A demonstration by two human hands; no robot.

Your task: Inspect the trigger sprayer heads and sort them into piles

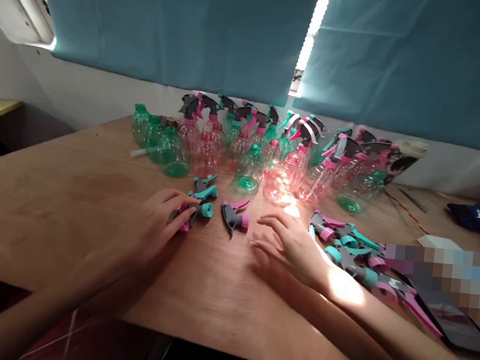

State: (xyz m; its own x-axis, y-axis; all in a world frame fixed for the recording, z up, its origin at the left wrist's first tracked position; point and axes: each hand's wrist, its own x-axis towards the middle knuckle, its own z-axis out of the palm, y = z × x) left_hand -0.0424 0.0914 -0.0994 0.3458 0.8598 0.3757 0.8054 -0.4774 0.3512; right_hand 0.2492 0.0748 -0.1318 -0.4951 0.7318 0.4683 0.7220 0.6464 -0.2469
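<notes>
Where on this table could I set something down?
Bare wood lies on the wooden table left of the left hand, and between the hands toward the near edge. Spray bottles crowd the back; trigger sprayer heads crowd the right of the right hand.

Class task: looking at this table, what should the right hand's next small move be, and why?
Probably the right hand should pick up the trigger head just ahead of it: that head lies apart from the others, within easy reach, and capless bottles stand just beyond.

Teal blinds (165,22) hang behind the table (52,214). A smartphone (458,328) lies at its right edge, dark blue fabric (472,214) farther back.
</notes>
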